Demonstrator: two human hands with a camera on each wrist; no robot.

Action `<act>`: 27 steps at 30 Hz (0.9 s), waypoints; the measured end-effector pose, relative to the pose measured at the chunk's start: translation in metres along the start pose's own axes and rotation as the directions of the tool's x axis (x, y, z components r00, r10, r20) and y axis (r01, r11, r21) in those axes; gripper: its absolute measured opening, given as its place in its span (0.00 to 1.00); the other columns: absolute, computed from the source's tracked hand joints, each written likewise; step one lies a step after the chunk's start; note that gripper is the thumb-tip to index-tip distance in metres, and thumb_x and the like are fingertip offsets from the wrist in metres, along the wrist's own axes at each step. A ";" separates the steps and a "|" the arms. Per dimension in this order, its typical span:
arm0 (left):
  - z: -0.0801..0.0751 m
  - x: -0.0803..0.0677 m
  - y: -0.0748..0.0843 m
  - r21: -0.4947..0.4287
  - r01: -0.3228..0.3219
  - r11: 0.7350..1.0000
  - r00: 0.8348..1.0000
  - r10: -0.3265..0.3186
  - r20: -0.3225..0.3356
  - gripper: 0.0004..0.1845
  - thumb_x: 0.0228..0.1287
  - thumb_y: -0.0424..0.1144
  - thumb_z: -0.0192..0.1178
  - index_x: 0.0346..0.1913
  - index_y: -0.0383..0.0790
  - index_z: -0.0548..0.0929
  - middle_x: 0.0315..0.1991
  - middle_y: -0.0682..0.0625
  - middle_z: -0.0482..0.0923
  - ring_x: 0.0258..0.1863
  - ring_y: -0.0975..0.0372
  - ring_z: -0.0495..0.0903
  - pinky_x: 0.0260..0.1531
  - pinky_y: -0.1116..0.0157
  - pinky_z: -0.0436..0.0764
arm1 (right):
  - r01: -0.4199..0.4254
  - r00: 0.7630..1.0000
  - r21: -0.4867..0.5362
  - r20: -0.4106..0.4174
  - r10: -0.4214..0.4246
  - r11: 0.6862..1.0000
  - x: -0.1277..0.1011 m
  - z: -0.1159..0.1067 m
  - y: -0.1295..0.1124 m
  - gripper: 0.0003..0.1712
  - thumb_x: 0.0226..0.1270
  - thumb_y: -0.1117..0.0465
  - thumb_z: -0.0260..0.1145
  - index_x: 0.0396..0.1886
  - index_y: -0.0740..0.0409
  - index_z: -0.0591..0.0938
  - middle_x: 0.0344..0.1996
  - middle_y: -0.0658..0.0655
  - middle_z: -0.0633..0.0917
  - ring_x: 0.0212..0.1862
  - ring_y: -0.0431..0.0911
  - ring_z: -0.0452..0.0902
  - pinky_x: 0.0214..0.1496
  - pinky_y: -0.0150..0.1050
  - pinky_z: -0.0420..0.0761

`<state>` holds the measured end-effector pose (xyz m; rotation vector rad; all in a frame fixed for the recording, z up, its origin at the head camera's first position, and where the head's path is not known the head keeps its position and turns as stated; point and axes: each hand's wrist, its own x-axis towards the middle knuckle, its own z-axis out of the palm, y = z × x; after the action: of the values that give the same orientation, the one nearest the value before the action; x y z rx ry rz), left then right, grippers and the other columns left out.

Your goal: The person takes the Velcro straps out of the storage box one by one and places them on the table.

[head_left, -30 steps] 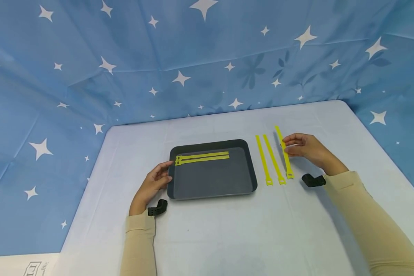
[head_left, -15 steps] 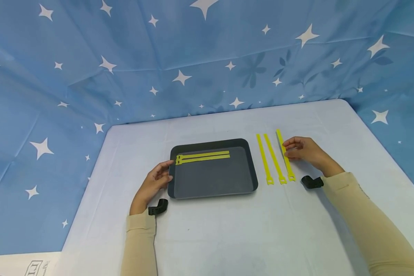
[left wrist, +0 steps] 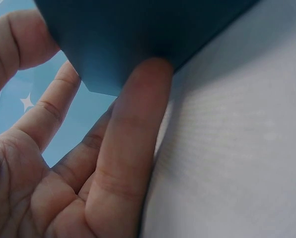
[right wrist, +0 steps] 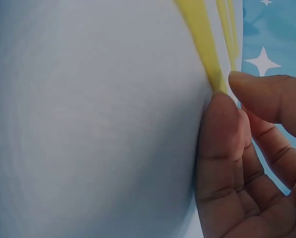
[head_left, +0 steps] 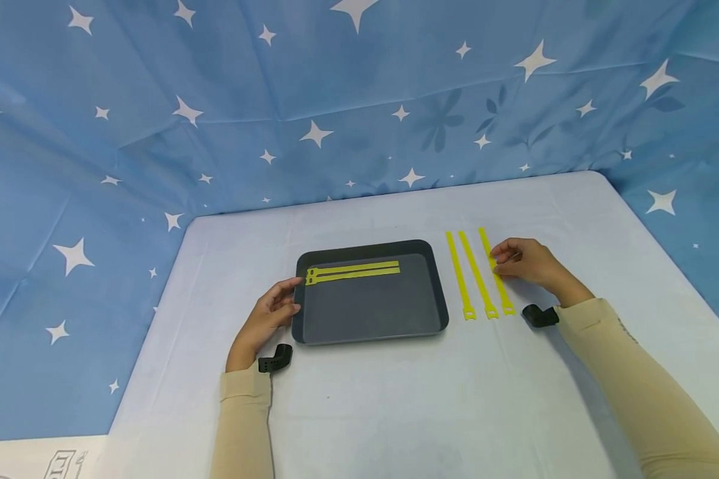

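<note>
A blue star-printed cloth (head_left: 156, 100) is hanging behind a pale table (head_left: 395, 399); the left hand (head_left: 265, 319) is resting at the left rim of a dark tray (head_left: 371, 313), fingers (left wrist: 133, 148) loosely straight and touching its edge; two yellow straps (head_left: 353, 271) are lying inside along the far side; right of the tray, three more are lying side by side on the table; the right hand (head_left: 530, 263) is pinching the rightmost strap (head_left: 496, 273) with curled fingers (right wrist: 222, 144).

Two ties (head_left: 352, 271) in tray (head_left: 371, 319) (far side) — three ties (head_left: 479, 274) right, on table (head_left: 395, 412)
</note>
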<state>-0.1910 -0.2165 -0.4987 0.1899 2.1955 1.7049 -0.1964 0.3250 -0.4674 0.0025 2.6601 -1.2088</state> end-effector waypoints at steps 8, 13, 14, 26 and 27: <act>0.000 0.001 0.000 -0.005 -0.016 1.000 1.000 0.016 0.006 0.33 0.76 0.31 0.61 0.82 0.36 0.68 0.69 0.32 0.73 0.53 0.65 0.77 0.45 0.68 0.81 | 0.000 1.000 0.065 -0.002 0.000 0.998 -0.001 -0.003 -0.002 0.21 0.76 0.68 0.70 0.63 0.75 0.78 0.48 0.65 0.81 0.41 0.44 0.80 0.40 0.33 0.85; -0.001 0.001 -0.001 0.001 -0.008 1.000 1.000 0.008 0.006 0.33 0.77 0.32 0.60 0.82 0.37 0.68 0.70 0.32 0.73 0.54 0.65 0.78 0.45 0.68 0.81 | 0.031 1.000 0.129 -0.001 -0.031 0.991 -0.002 -0.004 -0.006 0.22 0.78 0.68 0.68 0.65 0.77 0.76 0.52 0.69 0.81 0.41 0.43 0.81 0.41 0.35 0.86; -0.001 0.001 -0.001 0.000 -0.010 1.000 1.000 0.010 0.005 0.33 0.77 0.31 0.60 0.82 0.37 0.68 0.70 0.32 0.73 0.54 0.65 0.78 0.45 0.68 0.81 | 0.034 0.999 0.135 -0.001 -0.034 0.990 -0.002 -0.004 -0.007 0.22 0.78 0.68 0.67 0.65 0.77 0.76 0.53 0.69 0.81 0.41 0.43 0.81 0.42 0.35 0.86; -0.001 0.002 -0.002 -0.005 -0.030 1.000 0.999 0.031 0.010 0.33 0.77 0.30 0.60 0.82 0.35 0.67 0.73 0.32 0.70 0.55 0.63 0.77 0.45 0.68 0.81 | 0.076 0.997 0.162 0.021 -0.080 0.984 0.001 -0.004 -0.033 0.24 0.79 0.65 0.69 0.67 0.73 0.77 0.58 0.70 0.81 0.45 0.42 0.84 0.46 0.37 0.87; -0.001 0.002 -0.002 -0.004 -0.032 0.999 0.999 0.032 0.010 0.33 0.77 0.30 0.60 0.82 0.35 0.67 0.73 0.32 0.70 0.56 0.63 0.77 0.45 0.68 0.81 | 0.080 0.996 0.167 0.022 -0.084 0.983 0.002 -0.003 -0.036 0.24 0.79 0.65 0.69 0.67 0.73 0.77 0.58 0.70 0.81 0.45 0.43 0.84 0.46 0.37 0.87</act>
<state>-0.1926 -0.2172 -0.5010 0.2333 2.1929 1.7214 -0.2019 0.3030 -0.4388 -0.0979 2.5496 -1.4416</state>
